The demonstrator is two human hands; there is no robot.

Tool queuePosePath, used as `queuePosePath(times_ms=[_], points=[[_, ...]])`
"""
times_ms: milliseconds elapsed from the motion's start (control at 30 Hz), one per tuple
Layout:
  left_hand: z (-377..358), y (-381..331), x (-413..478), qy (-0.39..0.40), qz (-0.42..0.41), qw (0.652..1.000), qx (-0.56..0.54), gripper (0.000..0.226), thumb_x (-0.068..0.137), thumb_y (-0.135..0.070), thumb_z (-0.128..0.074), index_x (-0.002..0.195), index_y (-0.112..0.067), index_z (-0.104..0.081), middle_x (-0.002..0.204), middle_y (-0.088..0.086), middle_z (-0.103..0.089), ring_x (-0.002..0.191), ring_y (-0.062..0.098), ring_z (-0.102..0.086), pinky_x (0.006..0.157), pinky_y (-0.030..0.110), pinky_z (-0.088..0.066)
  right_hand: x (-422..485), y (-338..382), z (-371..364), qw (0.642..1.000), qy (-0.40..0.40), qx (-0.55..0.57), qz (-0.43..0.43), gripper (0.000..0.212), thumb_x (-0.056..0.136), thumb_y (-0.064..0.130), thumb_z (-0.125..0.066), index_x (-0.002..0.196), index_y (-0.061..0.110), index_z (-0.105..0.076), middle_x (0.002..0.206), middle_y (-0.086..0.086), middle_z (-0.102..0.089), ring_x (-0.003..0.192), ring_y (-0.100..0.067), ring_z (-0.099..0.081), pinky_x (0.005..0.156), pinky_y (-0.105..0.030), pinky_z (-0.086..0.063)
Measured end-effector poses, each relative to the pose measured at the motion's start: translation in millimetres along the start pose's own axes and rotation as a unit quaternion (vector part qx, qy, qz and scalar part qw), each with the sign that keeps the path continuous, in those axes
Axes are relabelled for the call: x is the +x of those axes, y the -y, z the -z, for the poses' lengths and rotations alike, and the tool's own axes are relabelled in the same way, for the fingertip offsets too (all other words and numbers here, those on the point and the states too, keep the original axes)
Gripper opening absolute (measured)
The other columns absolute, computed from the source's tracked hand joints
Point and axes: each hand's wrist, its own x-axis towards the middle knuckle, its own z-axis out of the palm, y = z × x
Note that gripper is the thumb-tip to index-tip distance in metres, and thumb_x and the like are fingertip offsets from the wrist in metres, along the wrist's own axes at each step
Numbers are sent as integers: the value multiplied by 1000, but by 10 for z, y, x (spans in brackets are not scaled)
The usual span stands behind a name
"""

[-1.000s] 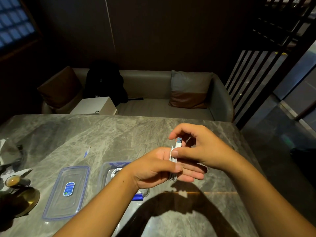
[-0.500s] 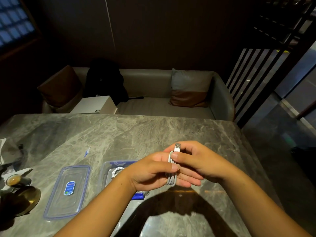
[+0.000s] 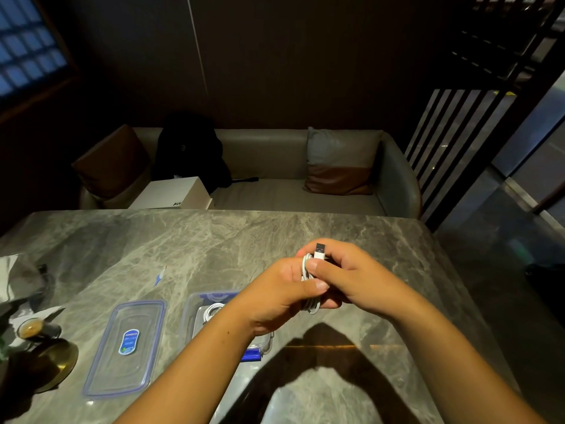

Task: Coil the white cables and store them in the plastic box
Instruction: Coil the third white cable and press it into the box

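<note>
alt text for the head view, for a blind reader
The left hand and right hand hold a coiled white cable over a marble table, its USB plug pointing up. The open plastic box, with another cable inside, sits beside its lid.

Dim room: grey marble table, grey sofa with cushions behind, dark wall, slatted screen right

No lettering legible; lid label too blurred.
</note>
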Motion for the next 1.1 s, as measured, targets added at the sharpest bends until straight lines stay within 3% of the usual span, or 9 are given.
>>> queuePosePath(times_ms=[100,167,233,433,533,633,767,1033,1100], points=[[-29,-22,-29,4,22,998,-57,34,90,-6,-46,119,4,-60,108,24,-69,101,34,-68,94,43,-55,-31,30,27,1000,5,1,-4,15,100,25,-54,101,22,-68,81,-4,-69,70,-13,-62,63,-33,-51],[-30,-20,-59,20,55,989,-138,44,85,-13,-42,121,7,-58,109,33,-65,102,43,-66,94,49,-53,-61,13,18,1000,6,-4,-3,17,97,32,-55,100,23,-69,88,-16,-70,78,-35,-65,72,-54,-52],[-14,-16,-82,35,64,985,-155,48,87,-14,-40,126,11,-53,113,40,-60,106,49,-62,95,51,-52,-95,-11,13,1000,5,-4,0,20,95,35,-54,100,22,-69,91,-23,-68,84,-47,-62,75,-61,-50],[4,-16,-103,63,35,994,-86,43,100,-13,-39,132,17,-43,126,44,-50,119,52,-54,104,51,-45,-150,-41,43,1000,-22,20,-5,22,94,34,-54,96,18,-69,90,-17,-68,76,-25,-63,76,-42,-52],[-5,-24,-123,42,25,998,-30,41,102,-15,-40,129,14,-49,121,38,-58,116,45,-59,100,44,-50,-158,-63,14,999,-39,14,-9,22,94,35,-54,95,19,-69,88,-12,-69,82,-34,-65,76,-42,-54],[-21,-30,-134,-19,-2,999,35,35,102,-14,-45,118,14,-59,110,33,-66,101,34,-69,89,35,-56,-164,-100,-17,998,-68,5,-2,19,95,31,-56,92,18,-69,83,-8,-69,76,-23,-64,72,-39,-53],[-23,-48,-153,-122,-42,986,108,23,96,-9,-55,105,8,-67,97,25,-73,86,33,-72,81,37,-59,-209,-155,-99,990,-115,75,-30,14,99,16,-57,90,11,-67,75,0,-67,71,-10,-65,66,-26,-55],[-4,35,-184,-142,-47,979,136,20,96,-14,-58,100,5,-61,91,21,-75,82,37,-71,82,49,-57,-262,-191,-331,973,-190,124,-37,15,98,13,-57,91,11,-69,84,-10,-71,81,-23,-71,79,-43,-62],[6,66,-192,-139,-51,979,140,21,96,-14,-58,99,7,-59,89,21,-74,77,32,-70,77,43,-57,-272,-194,-360,970,-197,136,-42,15,98,13,-57,92,11,-70,86,-11,-72,83,-26,-72,79,-44,-62]])
